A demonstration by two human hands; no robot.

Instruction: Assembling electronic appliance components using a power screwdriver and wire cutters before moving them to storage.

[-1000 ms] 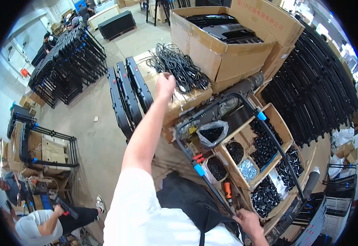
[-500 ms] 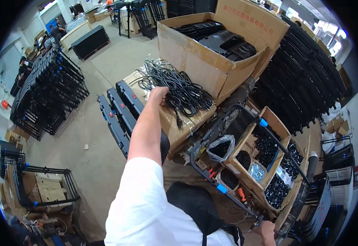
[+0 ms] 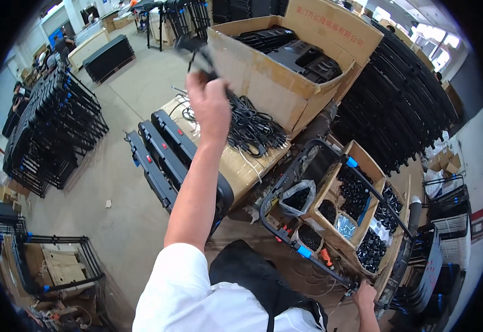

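My left hand (image 3: pixel 211 108) is raised over the cable pile, closed on a black power cord (image 3: pixel 201 55) whose upper end is smeared by motion. Below it, a tangle of black cables (image 3: pixel 255 127) lies on a cardboard-topped surface (image 3: pixel 238 166). Low on the right, my right hand (image 3: pixel 366 294) is closed at the near end of a black tubular frame (image 3: pixel 338 276) with blue clips. Its fingertips are partly hidden. The frame lies across the parts boxes.
An open carton (image 3: pixel 263 72) of black moulded parts stands behind the cables. Three black panels (image 3: pixel 166 149) with red switches stand left of them. Wooden trays (image 3: pixel 330 193) hold small black parts and screws, with an orange-handled tool (image 3: pixel 326 257) nearby. Stacked black frames (image 3: pixel 58 127) stand left.
My left hand has lifted off the pile with a cord, which swings up beside the carton. My right hand stays at the frame's end. The whole view has shifted slightly.
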